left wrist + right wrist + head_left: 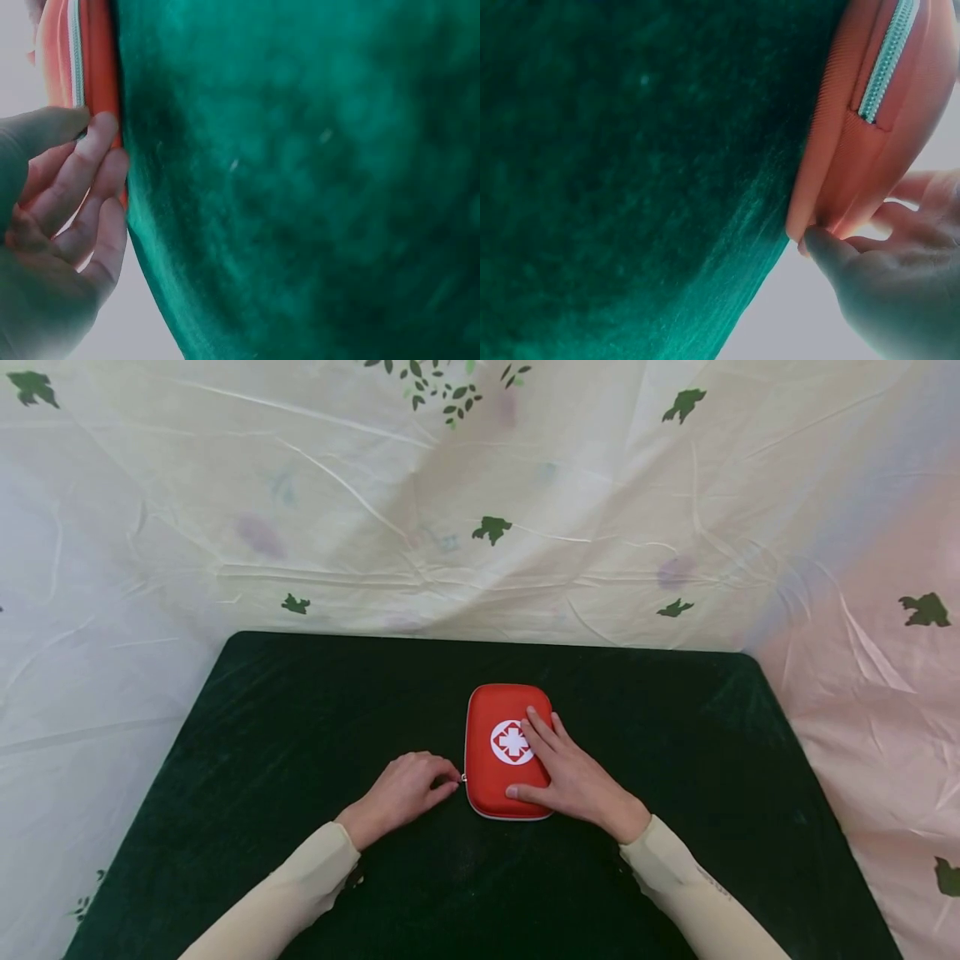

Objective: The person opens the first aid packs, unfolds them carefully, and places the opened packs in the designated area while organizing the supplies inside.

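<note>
While green cloth (337,710) bears a red case (495,760), patterned sheeting (525,477) hangs behind.

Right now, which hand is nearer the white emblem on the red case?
Right. The right hand lies on the red case, fingers at the emblem; the left hand pinches the zipper pull at the case's left edge.

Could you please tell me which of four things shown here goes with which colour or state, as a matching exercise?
1. Left hand
2. Right hand
3. Round emblem
4. Tabletop

A. Dark green in the head view
B. Red and white
C. Pinching the zipper pull
D. Resting on the red case, fingers extended

Pairs: 1-C, 2-D, 3-B, 4-A
</note>
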Demonstrator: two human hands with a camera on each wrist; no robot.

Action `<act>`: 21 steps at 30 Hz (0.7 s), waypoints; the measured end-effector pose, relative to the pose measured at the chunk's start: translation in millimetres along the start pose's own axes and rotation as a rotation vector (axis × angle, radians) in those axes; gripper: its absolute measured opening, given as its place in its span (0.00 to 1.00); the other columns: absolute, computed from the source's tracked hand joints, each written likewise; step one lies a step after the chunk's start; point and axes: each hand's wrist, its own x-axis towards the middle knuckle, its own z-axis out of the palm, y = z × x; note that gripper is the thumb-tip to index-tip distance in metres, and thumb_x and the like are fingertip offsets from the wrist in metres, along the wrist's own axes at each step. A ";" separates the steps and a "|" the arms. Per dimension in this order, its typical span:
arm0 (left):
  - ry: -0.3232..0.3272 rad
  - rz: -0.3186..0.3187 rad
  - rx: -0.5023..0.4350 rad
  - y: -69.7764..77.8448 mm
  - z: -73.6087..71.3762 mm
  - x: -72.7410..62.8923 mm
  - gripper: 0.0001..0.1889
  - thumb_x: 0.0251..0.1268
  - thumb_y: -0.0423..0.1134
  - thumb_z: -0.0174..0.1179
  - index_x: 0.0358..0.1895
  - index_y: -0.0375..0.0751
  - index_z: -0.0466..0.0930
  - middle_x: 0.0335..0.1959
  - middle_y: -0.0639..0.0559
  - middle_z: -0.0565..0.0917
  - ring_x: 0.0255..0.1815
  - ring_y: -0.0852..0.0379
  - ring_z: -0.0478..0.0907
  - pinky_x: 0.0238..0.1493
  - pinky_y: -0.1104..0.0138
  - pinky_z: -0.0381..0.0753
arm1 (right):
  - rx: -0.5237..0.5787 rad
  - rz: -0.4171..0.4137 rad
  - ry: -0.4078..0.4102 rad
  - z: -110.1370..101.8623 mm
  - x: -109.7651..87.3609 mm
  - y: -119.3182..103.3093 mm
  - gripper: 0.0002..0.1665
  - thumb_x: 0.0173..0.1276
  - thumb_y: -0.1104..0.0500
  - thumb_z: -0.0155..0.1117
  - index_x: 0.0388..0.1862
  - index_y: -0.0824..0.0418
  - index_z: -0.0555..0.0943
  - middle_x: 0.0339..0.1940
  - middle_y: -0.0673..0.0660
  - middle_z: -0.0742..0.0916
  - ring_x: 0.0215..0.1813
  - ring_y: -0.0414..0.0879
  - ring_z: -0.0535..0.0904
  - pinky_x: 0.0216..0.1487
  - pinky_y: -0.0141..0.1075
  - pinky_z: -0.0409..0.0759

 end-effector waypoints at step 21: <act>0.121 -0.052 -0.106 5.5 4.5 12.1 0.07 0.71 0.38 0.67 0.48 0.46 0.88 0.39 0.57 0.89 0.28 0.69 0.76 0.36 0.68 0.80 | 0.060 0.068 0.082 7.9 -14.2 -12.3 0.63 0.65 0.25 0.63 0.86 0.57 0.53 0.88 0.55 0.48 0.84 0.69 0.41 0.74 0.66 0.62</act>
